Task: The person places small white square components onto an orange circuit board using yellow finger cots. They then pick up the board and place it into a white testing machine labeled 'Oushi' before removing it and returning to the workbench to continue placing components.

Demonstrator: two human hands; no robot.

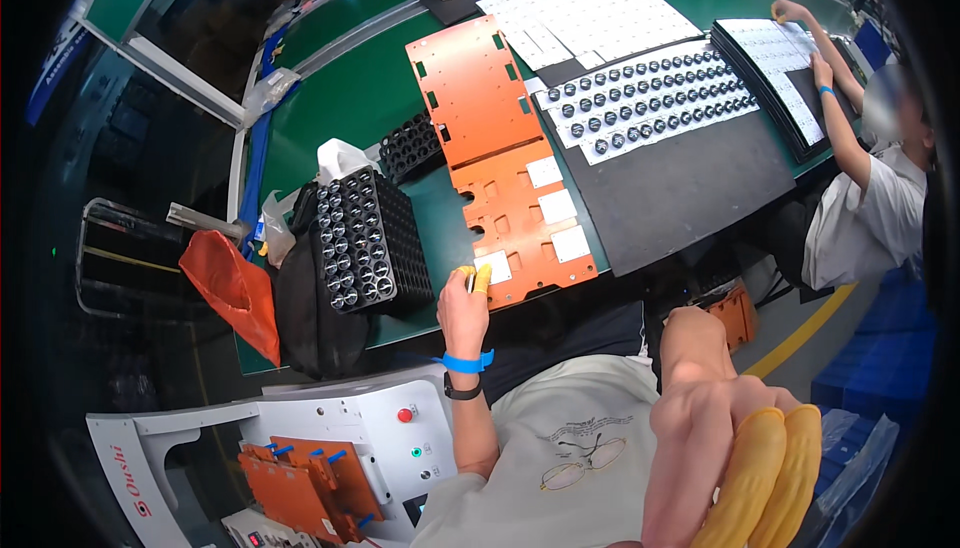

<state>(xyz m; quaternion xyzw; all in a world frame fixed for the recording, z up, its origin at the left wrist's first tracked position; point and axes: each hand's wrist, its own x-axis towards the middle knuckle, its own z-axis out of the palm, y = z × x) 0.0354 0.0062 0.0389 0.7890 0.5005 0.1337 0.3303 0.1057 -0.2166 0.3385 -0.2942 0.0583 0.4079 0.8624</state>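
While the left hand (466, 300) reaches to the near edge of the green worktop (360, 98), its yellow-capped fingertips (482, 278) are pinched together at the near corner of the orange jig plate (520, 223), just beside the nearest white square piece (494, 267); whether they actually hold that piece is too small to tell. More white squares sit in pockets along the plate's right side. A blue band and a dark watch circle the left wrist. The right hand (745, 458) is raised close to the camera, off the worktop, fingers curled in with yellow finger cots on two of them, and nothing visible in it. Left of the plate stands a black tray of lenses (358, 240). Beyond lies a dark mat (690, 188) carrying white strips with lenses (650, 98). At the far right another person's hands work at a stack of dark sheets (775, 73).
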